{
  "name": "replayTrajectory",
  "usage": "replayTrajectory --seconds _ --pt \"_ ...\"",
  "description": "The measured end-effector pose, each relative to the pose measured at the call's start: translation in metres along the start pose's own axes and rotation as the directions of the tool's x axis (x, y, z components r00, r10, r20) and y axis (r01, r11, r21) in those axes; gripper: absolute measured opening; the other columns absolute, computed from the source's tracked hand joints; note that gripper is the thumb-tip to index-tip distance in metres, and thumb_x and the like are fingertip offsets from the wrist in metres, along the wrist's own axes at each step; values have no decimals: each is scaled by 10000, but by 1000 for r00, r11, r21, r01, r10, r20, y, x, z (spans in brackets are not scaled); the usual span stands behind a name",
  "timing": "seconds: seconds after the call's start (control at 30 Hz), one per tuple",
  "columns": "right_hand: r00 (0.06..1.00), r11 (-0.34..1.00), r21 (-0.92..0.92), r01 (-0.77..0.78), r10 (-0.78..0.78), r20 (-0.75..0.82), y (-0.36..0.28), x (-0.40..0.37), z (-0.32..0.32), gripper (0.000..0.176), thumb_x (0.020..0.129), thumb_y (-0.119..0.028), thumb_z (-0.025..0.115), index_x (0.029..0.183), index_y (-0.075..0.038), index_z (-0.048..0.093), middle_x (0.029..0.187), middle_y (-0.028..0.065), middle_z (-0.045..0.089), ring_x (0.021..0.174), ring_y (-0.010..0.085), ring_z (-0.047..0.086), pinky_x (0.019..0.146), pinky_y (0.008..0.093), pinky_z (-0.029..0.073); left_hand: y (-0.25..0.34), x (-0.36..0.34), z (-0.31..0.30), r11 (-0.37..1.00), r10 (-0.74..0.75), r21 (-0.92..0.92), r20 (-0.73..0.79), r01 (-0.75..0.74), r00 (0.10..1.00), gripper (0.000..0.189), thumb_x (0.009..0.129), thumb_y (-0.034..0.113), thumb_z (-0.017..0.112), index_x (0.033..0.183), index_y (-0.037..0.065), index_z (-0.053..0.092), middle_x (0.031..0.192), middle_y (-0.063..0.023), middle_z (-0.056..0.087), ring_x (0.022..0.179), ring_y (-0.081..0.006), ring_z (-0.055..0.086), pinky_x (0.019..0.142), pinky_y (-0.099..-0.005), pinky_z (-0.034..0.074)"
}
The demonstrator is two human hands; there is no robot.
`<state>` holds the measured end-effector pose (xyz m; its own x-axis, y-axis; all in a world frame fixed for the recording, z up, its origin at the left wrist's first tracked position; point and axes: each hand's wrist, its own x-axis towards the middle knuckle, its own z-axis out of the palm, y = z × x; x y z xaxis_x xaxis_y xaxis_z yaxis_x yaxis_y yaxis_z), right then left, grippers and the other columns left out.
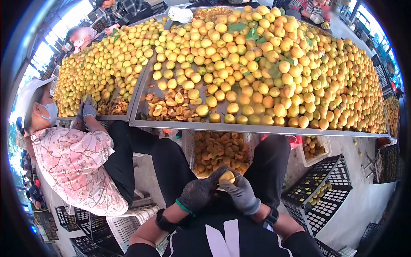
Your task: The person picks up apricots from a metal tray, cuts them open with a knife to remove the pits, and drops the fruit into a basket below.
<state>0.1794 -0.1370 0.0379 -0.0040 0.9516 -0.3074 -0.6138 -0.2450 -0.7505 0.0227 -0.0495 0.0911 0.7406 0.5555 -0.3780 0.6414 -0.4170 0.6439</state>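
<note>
Between my two gloved hands, above my lap, is a yellow apricot (227,176). My right hand (243,195), in a grey glove, is closed around its right side. My left hand (199,190), in a darker glove with a green cuff, is closed against its left side with the fingertips on it. Whether a small tool is also in my fingers is hidden. Just beyond my hands, between my knees, a white crate (189,150) holds halved apricots (220,150).
A metal-rimmed table (257,128) in front bears heaped whole apricots (274,51) and a pile of cut pieces (171,105). A co-worker (72,150) sits close on my left; others work across the table. Black crates (321,192) stand at right, a white crate (124,227) at lower left.
</note>
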Motion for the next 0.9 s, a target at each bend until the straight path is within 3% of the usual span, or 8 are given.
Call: replayTrajectory --seconds 0.2,0.4,0.47,0.53,0.6,0.73,0.83,0.9 --pt "995 978 -196 69 -82 -59 -12 1 10 437 950 -126 586 1334 -1 422 1108 46 604 983 124 591 851 238 486 -17 11 23 946 59 -303 -198 -118 978 771 779 173 674 1462 218 318 865 -223 660 811 -387 658 692 -455 532" --pt "998 998 -15 57 -58 -26 -5 6 -7 507 924 -90 615 1368 -10 385 1195 68 577 1039 158 580 917 287 472 -14 21 15 997 -20 -72 -192 6 981 536 807 205 629 1331 187 517 856 -223 657 793 -379 657 686 -460 533" --pt "999 997 70 45 -46 18 -21 8 0 510 927 -94 611 1373 -19 374 1192 67 565 1026 151 580 907 279 478 -14 21 14 998 26 -49 -223 -38 975 572 813 206 623 1366 194 476 842 -216 658 785 -374 659 675 -459 534" --pt "989 935 -330 128 -144 -23 -26 10 2 502 926 -116 622 1354 -37 372 1167 58 540 993 144 582 879 269 496 -9 22 8 996 75 -25 -247 -84 966 609 820 207 617 1402 202 436 827 -209 660 777 -368 662 664 -458 534" --pt "998 956 -283 70 -67 20 -27 12 -5 502 920 -128 636 1339 -40 375 1139 52 539 983 141 581 862 263 502 -1 19 0 996 -58 69 -81 63 995 687 836 214 605 1466 217 332 836 -190 667 766 -359 666 652 -450 537" --pt "982 992 -72 -99 110 154 -31 7 -9 475 892 -172 687 1269 -39 431 1076 43 559 966 138 581 845 266 503 3 9 -10 999 -23 46 -53 26 998 716 857 207 617 1490 228 282 887 -222 667 753 -379 666 642 -456 537" --pt "964 916 -402 -10 116 241 -34 7 -6 400 908 -202 669 1218 -36 478 1047 38 573 942 124 572 844 263 491 5 6 -10 974 218 -25 -149 -224 964 736 851 166 576 1503 238 241 860 -214 662 767 -373 664 675 -449 536" --pt "985 948 -317 13 42 166 -36 6 10 380 912 -220 663 1197 -34 494 1045 37 582 938 123 571 842 263 486 6 7 -7 941 309 -75 -211 -331 927 743 847 117 563 1504 231 235 911 -245 652 797 -377 661 705 -456 529"
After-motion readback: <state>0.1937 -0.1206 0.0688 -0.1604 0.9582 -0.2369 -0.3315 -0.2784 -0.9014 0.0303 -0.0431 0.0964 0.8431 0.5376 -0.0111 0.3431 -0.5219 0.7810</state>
